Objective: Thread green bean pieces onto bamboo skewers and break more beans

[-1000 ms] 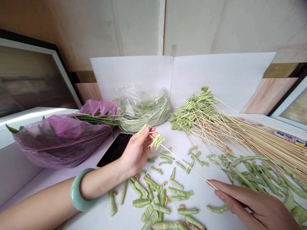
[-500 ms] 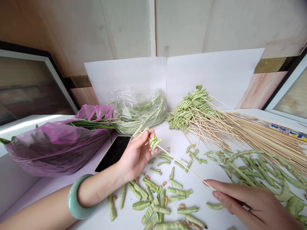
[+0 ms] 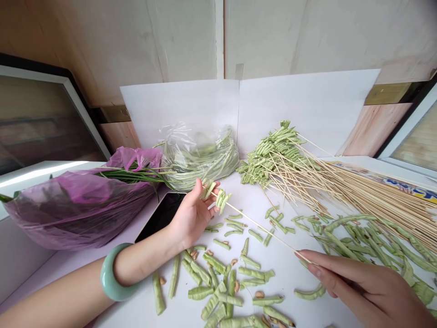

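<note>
View from the head camera. A white tabletop (image 3: 293,273) carries scattered cut bean segments (image 3: 221,282) in the foreground, some with loose brown seeds beside them. At the far right lie whole long green beans (image 3: 368,241) and, behind them, a bundle of bare bamboo sticks (image 3: 375,196). A heap of finished bean skewers (image 3: 276,155) rests near the upright white paper sheets (image 3: 307,109). A clear plastic bag of beans (image 3: 200,157) and a purple plastic bag of green stalks (image 3: 75,205) sit at the rear left; a flat black phone (image 3: 159,221) lies just beside the left wrist, partly hidden by it.

The left hand (image 3: 191,216), its forearm wearing a pale green jade bangle (image 3: 111,273), is raised palm-up, thumb and fingers pinching a short green bean piece (image 3: 209,189) at the tip of a thin bamboo skewer (image 3: 259,226). A few threaded bean pieces (image 3: 223,199) sit just behind the tip. The skewer runs diagonally above the table to the right hand (image 3: 358,284), whose fingertips pinch its lower end, knuckles upward, low over the table.
</note>
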`<state>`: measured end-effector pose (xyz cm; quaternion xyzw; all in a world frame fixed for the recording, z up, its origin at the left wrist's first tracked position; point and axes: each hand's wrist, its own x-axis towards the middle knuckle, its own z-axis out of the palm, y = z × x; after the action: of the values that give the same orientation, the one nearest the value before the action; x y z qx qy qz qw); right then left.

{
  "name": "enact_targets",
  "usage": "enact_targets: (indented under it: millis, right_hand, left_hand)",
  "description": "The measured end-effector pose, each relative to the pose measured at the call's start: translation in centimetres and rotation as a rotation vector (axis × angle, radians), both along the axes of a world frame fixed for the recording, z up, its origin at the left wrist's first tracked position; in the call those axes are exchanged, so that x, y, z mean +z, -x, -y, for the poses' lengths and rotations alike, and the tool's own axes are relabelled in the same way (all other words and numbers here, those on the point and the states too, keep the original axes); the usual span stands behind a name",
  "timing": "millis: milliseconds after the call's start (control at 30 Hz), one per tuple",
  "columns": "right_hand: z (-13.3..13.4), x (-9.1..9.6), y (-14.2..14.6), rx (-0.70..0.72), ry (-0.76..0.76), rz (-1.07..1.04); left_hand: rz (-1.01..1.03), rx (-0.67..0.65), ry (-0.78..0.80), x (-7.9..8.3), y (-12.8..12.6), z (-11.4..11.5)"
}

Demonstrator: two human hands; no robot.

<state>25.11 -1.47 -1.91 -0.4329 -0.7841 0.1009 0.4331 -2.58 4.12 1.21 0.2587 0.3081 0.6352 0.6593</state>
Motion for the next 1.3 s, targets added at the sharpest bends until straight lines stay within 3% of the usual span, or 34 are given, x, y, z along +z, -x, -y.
enact_targets:
  millis: [300,633,1300]
  right_hand:
    - [-0.1,-0.3,-0.2,-0.019,0.018,-0.019]
    - [-0.2,0.3,0.2,-0.021,0.037,-0.02]
    - [0.2,0.9,0.6,0.008,0.069,0.031]
  left_hand:
    - [-0.072,0.045,-0.02,-0.6,0.2,-0.4]
    - [-0.149,-0.041,-0.118,-1.3,-0.2,0.2]
    - [-0.316,-0.061,-0.188,-1.0,0.1,0.3]
